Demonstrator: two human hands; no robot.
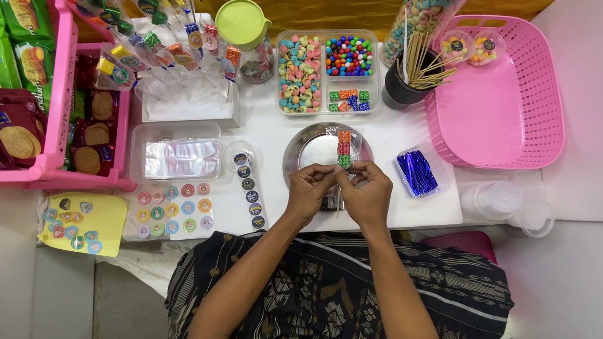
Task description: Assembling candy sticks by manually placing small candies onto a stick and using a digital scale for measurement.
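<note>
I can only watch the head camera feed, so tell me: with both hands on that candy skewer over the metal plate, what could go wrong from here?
1. The left hand and right hand pinch only the thin stick below the candy skewer; the stacked cubes might slide or the stick snap.
2. A dropped cube could bounce off the metal plate onto the table.
3. The cup of sticks stands near the right arm's reach and might tip if bumped.
</note>
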